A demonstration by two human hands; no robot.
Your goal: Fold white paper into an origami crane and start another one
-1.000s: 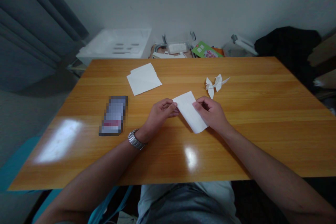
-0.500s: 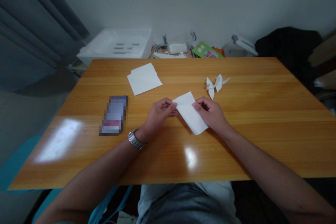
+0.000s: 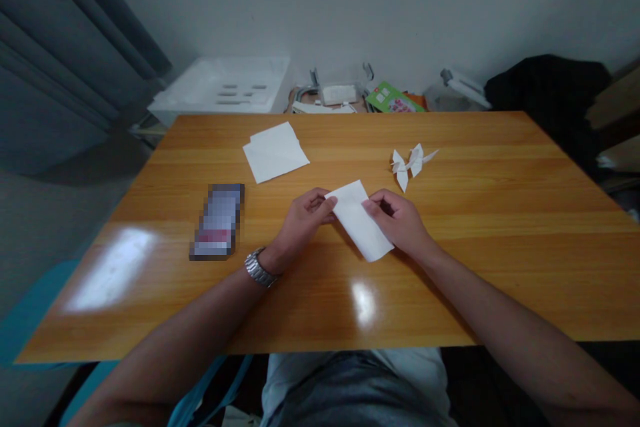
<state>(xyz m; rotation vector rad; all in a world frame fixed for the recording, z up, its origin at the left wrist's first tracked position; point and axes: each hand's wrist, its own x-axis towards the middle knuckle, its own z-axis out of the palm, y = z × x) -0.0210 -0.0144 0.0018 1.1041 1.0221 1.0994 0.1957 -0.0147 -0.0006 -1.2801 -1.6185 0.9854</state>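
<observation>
Between my two hands is a folded sheet of white paper [image 3: 359,220], tilted, above the middle of the table. My left hand [image 3: 311,210] pinches its upper left corner with the thumb on top. On the opposite edge, my right hand [image 3: 395,217] grips the paper, its thumb lying on the face and its fingers partly hidden behind. Beyond my right hand lie white folded paper figures [image 3: 413,165] with pointed wings. A small stack of white paper sheets [image 3: 277,153] rests farther back, to the left.
On the wooden table [image 3: 500,213], a phone [image 3: 219,221] with a blurred screen lies left of my left hand. Behind the far edge stand a white plastic bin [image 3: 235,83] and a green booklet [image 3: 393,99]. A grey curtain [image 3: 60,47] hangs at the left.
The folded paper has shifted slightly left and towards me, with both hands still holding it. The other things on the table have stayed put.
</observation>
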